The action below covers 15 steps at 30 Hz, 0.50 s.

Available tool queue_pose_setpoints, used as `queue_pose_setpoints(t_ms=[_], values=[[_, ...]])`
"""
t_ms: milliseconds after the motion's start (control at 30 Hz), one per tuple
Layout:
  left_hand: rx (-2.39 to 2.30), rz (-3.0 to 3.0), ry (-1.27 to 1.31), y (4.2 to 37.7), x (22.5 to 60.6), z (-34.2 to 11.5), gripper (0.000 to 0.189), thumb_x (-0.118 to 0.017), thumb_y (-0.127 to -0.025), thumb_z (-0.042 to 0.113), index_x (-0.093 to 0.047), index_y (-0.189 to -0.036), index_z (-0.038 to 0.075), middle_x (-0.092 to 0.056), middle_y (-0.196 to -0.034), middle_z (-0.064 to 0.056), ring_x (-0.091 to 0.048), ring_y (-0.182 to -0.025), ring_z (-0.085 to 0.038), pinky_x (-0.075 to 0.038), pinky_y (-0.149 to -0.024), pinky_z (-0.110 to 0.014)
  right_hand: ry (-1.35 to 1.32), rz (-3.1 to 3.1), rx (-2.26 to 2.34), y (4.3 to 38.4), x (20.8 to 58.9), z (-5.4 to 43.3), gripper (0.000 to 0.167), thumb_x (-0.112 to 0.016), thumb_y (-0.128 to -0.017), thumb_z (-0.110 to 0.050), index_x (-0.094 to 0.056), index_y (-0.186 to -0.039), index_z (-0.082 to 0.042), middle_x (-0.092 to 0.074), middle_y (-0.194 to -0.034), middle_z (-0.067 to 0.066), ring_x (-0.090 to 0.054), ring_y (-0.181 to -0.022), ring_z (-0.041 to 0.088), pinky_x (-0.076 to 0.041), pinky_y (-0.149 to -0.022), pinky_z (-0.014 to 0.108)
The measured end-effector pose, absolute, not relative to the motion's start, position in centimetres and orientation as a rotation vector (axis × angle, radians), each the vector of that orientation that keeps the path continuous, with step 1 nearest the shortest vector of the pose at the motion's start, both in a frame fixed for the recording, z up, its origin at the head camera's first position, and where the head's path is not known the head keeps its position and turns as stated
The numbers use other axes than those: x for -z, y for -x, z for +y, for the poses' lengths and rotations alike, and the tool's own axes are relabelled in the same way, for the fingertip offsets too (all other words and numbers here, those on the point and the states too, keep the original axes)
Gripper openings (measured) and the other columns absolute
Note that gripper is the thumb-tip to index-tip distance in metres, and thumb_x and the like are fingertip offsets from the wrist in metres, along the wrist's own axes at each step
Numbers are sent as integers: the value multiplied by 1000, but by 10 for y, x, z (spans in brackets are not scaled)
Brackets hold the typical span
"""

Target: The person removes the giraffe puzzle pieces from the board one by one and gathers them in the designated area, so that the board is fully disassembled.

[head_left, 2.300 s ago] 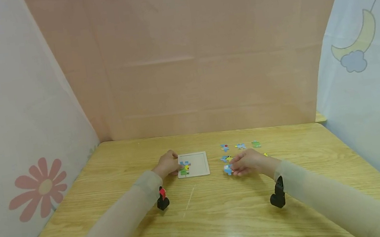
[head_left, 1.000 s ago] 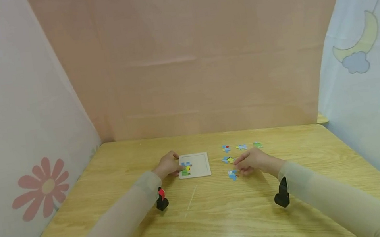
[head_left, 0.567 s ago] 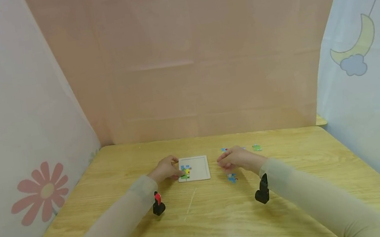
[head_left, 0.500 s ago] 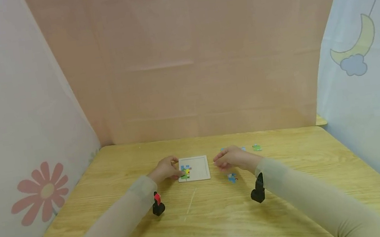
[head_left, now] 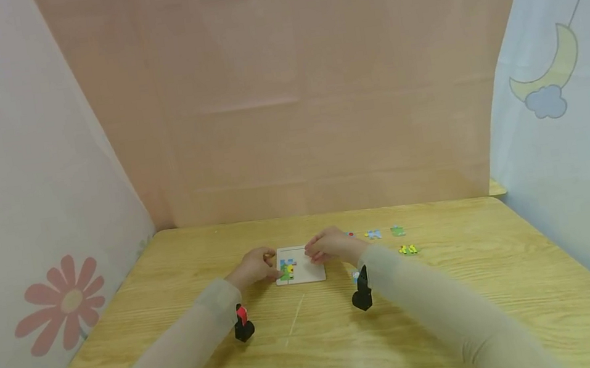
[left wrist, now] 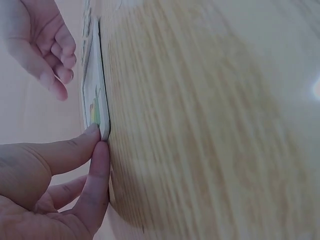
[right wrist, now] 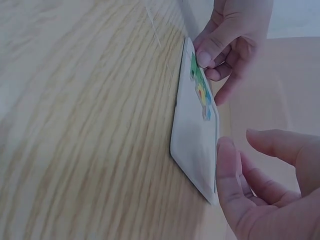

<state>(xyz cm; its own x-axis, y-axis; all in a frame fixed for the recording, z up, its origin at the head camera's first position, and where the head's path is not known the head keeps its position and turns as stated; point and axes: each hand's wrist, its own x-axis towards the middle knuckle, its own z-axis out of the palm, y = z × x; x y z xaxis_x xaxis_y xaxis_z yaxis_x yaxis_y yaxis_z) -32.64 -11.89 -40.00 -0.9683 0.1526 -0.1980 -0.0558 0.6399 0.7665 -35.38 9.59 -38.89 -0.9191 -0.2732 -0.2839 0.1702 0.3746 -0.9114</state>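
My left hand pinches the near left edge of a white puzzle tray, thumb on top at the green piece, as the left wrist view shows. Joined jigsaw pieces in blue, yellow and green lie along the tray's left side. Over the tray's right part hovers my right hand. In the right wrist view its thumb and index finger stand apart, and no piece shows between them.
Loose jigsaw pieces lie right of the tray: a blue one, a green one and a yellow one. Another blue piece is partly hidden by the right wrist camera. A fabric wall rises behind the table.
My right hand has left a blue piece on the table and moved left, from the loose pieces to over the tray. My left hand still holds the tray's edge.
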Motion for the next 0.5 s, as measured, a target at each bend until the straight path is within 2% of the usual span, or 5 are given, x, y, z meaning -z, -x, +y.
queue_pose_setpoints(t_ms=[167,267,400,500], values=[[-1179,2653,-82,329,400,-118,64,-76,-81,4,-49,-138,-2,-52,-89,-6,-61,-70,-14,-48,-61,-21,111,2283,1521,359,394,84,23,-67,-89,-5,-69,-109,4,-72,-100,13,-65,-73,13,-59,-77,28],[-1126,2664,-61,330,398,-117,64,-77,-81,7,-50,-138,1,-54,-89,-6,-57,-70,-13,-43,-61,-21,149,2327,1474,359,394,78,21,-67,-88,-5,-69,-107,5,-72,-92,10,-63,-69,12,-58,-72,26],[-1100,2648,-38,331,394,-114,65,-78,-81,9,-50,-139,3,-56,-94,-7,-57,-73,-14,-43,-64,-22,138,2414,1424,357,395,71,14,-69,-86,-4,-72,-97,4,-67,-75,5,-57,-59,9,-56,-61,21],[-1116,2632,-31,331,393,-113,65,-78,-80,8,-50,-139,4,-57,-96,-8,-59,-74,-15,-44,-67,-23,119,2462,1406,355,395,69,11,-71,-84,-2,-73,-93,4,-63,-68,3,-55,-56,8,-53,-56,19]])
